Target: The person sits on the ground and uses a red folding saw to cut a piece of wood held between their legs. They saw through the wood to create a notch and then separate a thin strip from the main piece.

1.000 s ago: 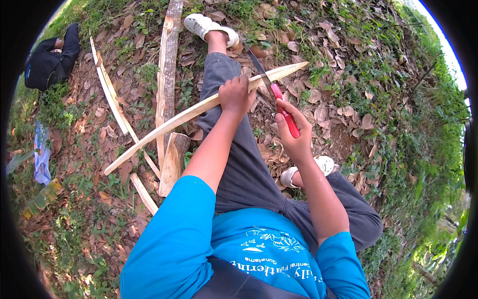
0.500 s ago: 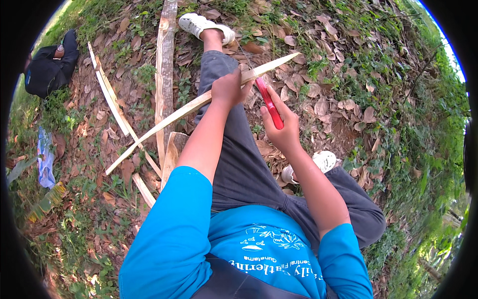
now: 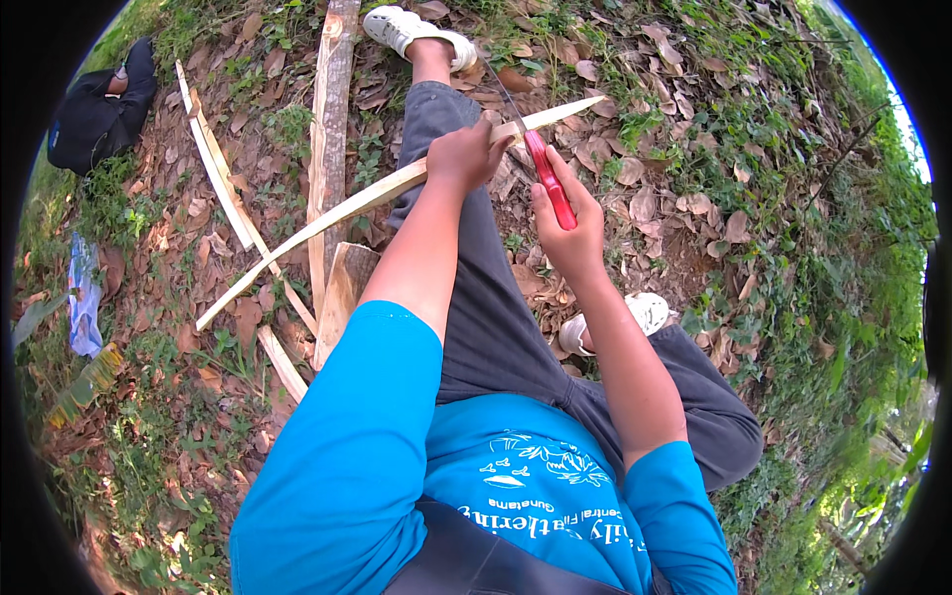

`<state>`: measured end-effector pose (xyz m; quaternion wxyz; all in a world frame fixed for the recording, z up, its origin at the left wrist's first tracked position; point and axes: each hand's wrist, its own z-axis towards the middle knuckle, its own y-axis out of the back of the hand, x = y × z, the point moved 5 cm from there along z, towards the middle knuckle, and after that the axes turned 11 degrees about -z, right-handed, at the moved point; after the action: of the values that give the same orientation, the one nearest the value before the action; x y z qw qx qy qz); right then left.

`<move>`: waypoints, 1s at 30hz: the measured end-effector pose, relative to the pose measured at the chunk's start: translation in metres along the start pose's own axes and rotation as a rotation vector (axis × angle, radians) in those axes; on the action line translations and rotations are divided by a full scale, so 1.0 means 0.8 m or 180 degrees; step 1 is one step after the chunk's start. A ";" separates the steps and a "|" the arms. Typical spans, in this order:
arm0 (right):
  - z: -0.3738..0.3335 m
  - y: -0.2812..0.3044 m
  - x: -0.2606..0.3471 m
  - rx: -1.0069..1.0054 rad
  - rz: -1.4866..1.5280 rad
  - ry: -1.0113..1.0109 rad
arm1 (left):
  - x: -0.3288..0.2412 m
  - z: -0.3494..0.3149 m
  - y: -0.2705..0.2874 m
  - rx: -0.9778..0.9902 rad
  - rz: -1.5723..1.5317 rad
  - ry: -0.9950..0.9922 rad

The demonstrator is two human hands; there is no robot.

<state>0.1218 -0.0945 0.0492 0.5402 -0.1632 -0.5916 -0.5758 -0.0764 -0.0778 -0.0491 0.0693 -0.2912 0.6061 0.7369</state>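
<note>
A long, pale, peeled wood strip [image 3: 327, 215] slants across my outstretched leg, its tapered end pointing to the far right. Closed around it near that end is my left hand [image 3: 464, 154]. My right hand [image 3: 573, 220] grips the red handle of a knife [image 3: 550, 180], the thumb lying along the handle. The knife's long, thin, dark blade shows nearly edge-on and reaches away toward my foot. Where blade and handle meet, the knife is against the strip, just right of my left hand. Whether the edge has entered the wood cannot be made out.
Left of my leg lie a long bark-covered log [image 3: 337, 109], a cut wood block [image 3: 344, 293] and split strips [image 3: 216, 178]. A dark bag [image 3: 94, 129] and blue plastic [image 3: 84, 297] are farther left. Dry leaves and low plants cover the ground.
Both hands have shifted slightly right and away from me, carrying the strip and knife along. The knife now crosses the strip a little nearer its tapered end.
</note>
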 end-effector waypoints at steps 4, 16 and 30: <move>-0.016 0.009 0.004 0.0286 0.0056 -0.0460 | 0.005 0.003 0.001 0.0090 0.0014 0.0128; -0.132 0.124 0.045 0.0664 -0.0495 -0.0575 | 0.001 0.000 0.006 0.0312 0.0082 0.0141; -0.099 0.108 0.042 0.0115 0.0231 -0.0628 | -0.004 -0.008 0.009 -0.0134 -0.0087 -0.0118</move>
<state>0.2155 -0.1524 0.1011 0.5027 -0.2307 -0.6459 -0.5262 -0.0744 -0.0850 -0.0421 0.0845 -0.2871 0.5850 0.7538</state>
